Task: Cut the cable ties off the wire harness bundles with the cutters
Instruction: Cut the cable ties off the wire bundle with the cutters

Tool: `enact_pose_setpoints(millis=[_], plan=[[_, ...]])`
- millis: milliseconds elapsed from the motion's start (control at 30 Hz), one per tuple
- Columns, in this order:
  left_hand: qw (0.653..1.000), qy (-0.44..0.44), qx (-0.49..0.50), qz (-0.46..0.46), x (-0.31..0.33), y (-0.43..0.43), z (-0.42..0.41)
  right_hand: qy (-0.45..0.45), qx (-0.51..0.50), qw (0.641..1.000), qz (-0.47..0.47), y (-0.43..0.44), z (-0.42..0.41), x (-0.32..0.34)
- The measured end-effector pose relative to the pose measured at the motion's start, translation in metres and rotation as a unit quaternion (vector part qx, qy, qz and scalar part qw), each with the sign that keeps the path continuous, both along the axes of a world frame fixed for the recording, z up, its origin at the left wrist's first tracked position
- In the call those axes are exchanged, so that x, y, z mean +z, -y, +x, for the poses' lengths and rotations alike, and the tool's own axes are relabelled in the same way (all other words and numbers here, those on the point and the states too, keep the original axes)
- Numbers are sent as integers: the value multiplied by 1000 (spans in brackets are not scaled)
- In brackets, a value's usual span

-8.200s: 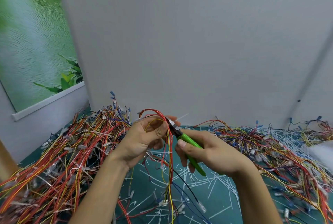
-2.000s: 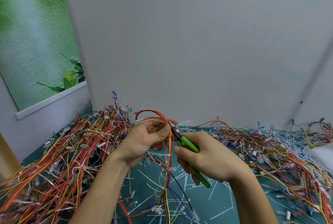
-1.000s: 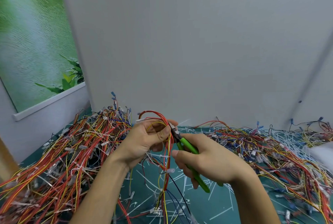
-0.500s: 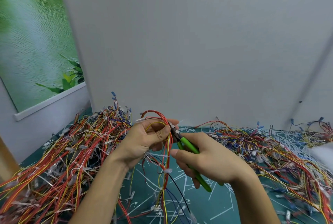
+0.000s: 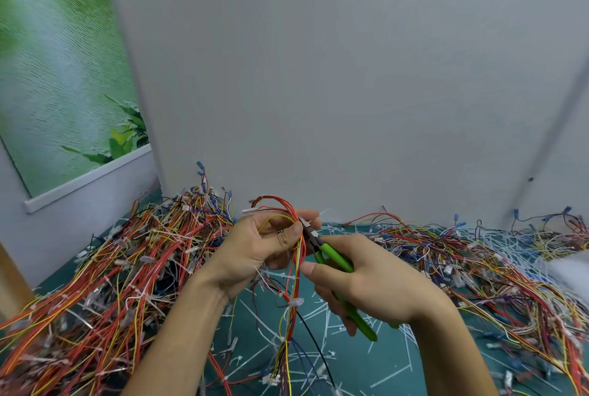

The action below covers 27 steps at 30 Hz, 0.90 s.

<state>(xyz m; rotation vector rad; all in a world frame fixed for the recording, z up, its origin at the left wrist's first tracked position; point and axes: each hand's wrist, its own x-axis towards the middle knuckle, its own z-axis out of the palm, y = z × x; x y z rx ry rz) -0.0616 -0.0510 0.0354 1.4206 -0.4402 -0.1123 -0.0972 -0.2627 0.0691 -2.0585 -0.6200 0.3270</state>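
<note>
Nothing's really moved since half a second ago: my left hand point(image 5: 251, 252) is pinching the wire harness bundle point(image 5: 294, 271) near its looped top, the cutters point(image 5: 334, 257) nose sits against those wires, and my right hand point(image 5: 379, 287) is wrapped round the green handles.

Green-handled cutters point(image 5: 338, 260), red-yellow wires point(image 5: 294, 268), teal table point(image 5: 360, 360).

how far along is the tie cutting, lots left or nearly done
Done: many cut white ties litter the green mat. In hand: left hand grips a red and yellow bundle; right hand holds the green cutters, nose at it. Left: the big pile on the left shows many ties. Far from finished.
</note>
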Motion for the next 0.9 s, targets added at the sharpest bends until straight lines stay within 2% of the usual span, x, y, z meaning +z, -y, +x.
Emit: enact_pose_setpoints(millis=[267,500,900], plan=[[1000,10,0,-4,-1,1,2,-16,2,1000,-19,0,5,-6],[999,26,-5,-29,-3,-2,5,39,-19,999,-17,-4,8,-14],[998,56,17,-16,-5,1,7,12,0,1000,-26,-4,6,-7]])
